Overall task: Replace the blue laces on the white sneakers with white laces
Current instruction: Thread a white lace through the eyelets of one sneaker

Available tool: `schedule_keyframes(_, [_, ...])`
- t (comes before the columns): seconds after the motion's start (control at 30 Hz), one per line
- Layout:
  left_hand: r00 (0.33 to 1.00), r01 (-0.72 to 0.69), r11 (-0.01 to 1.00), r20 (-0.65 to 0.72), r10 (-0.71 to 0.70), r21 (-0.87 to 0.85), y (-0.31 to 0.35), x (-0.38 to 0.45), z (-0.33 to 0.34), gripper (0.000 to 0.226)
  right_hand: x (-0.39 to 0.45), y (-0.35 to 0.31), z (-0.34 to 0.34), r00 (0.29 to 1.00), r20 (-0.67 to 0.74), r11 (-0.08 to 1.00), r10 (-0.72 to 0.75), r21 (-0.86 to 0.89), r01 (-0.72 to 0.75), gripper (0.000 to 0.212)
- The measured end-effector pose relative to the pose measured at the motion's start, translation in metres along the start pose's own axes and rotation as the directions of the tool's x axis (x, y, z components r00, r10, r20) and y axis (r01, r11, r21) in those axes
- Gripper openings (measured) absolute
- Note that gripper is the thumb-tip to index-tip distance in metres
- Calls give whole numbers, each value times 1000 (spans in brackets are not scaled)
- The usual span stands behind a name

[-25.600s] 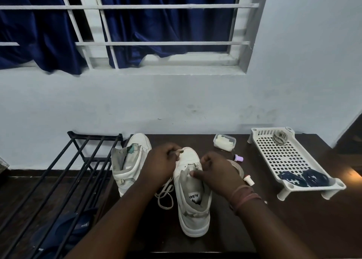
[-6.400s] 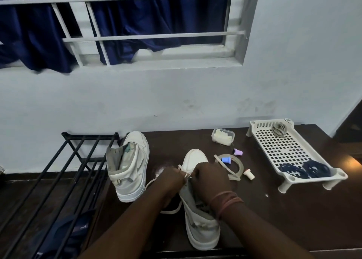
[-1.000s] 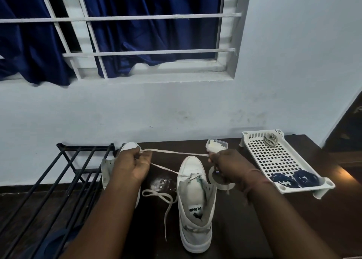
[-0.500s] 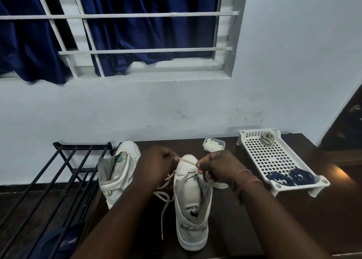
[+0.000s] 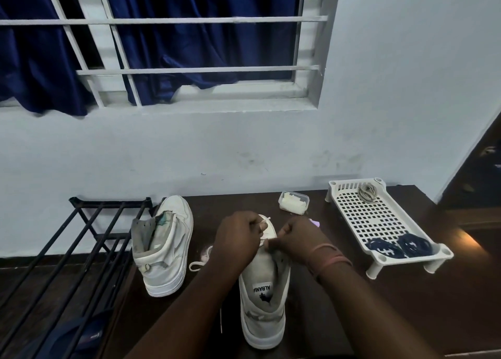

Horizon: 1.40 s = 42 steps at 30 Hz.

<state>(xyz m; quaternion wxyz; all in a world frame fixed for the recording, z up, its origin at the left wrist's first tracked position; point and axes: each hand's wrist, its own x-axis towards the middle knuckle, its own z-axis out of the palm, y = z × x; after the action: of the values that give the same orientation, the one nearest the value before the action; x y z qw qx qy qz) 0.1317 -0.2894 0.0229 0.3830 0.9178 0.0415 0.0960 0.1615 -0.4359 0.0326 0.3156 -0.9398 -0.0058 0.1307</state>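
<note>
We are pinching the white lace (image 5: 267, 240) with both our left hand (image 5: 237, 240) and right hand (image 5: 298, 239) over the near sneaker (image 5: 264, 301) on the table (image 5: 352, 304), risking uneven ends if one side is slipping.

Table (image 5: 406, 318) was dark glossy wood. Tray (image 5: 349, 196) was white perforated plastic. Rack (image 5: 81, 239) was black matt metal. Sneakers (image 5: 264, 318) looked like smooth leather, maybe synthetic. Curtain (image 5: 189, 33) was blue cloth.

One head-worn wide-angle view looks forward and down, close over a dark table (image 5: 352, 312), facing a wall.
</note>
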Motion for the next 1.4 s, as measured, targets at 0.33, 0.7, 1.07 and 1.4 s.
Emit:
schedule_keyframes(0.33, [990, -83, 935, 140, 36, 345, -12, -13, 30, 29, 16, 33, 12, 951, 227, 918, 211, 287, -272, 34])
schedule_keyframes(0.7, [997, -81, 960, 35, 75, 269, -25, -11, 44, 24, 23, 44, 18, 917, 365, 894, 159, 341, -291, 22])
schedule_keyframes(1.07, [989, -146, 933, 62, 133, 329, -32, -9, 51, 29, 21, 43, 15, 936, 309, 840, 168, 452, -300, 13])
schedule_keyframes(1.4, [995, -91, 845, 81, 57, 528, -17, -15, 40, 24, 25, 45, 22, 946, 287, 842, 149, 465, -274, 12])
